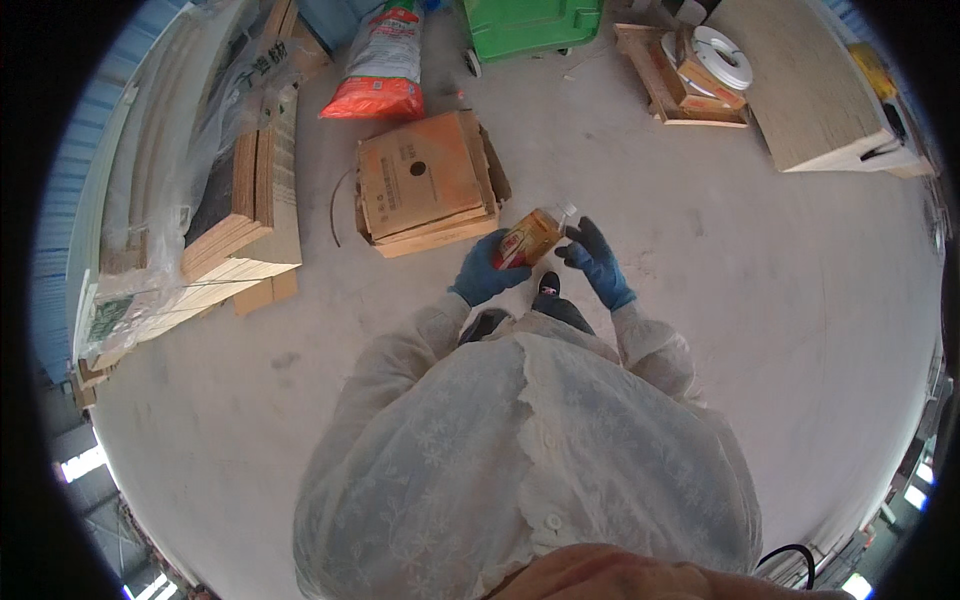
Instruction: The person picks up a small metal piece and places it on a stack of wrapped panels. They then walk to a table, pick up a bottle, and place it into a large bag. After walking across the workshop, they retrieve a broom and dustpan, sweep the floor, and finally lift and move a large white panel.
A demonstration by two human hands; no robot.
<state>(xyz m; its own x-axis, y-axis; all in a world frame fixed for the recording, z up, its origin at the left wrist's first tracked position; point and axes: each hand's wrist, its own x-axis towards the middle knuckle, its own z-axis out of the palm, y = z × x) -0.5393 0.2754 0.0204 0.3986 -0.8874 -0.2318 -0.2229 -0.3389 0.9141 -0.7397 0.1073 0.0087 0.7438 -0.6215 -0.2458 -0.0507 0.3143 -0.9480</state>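
My left hand (483,270), in a blue glove, is wrapped around a clear plastic bottle (533,236). The bottle holds amber liquid, has a red and yellow label, and tilts with its whitish top toward the upper right. Just beside that top is my right hand (597,264), also blue-gloved, with its thumb and fingers apart and nothing visible between them. Beyond my left hand, a worn brown cardboard box (425,170) sits on the floor.
Stacked boards (240,210) partly under clear plastic film stand at the left. An orange-and-white sack (378,70) and a green wheeled bin (530,25) are at the far side. White coiled tubing (724,60) lies on wooden pieces near a large board-sided block (810,85) at the right.
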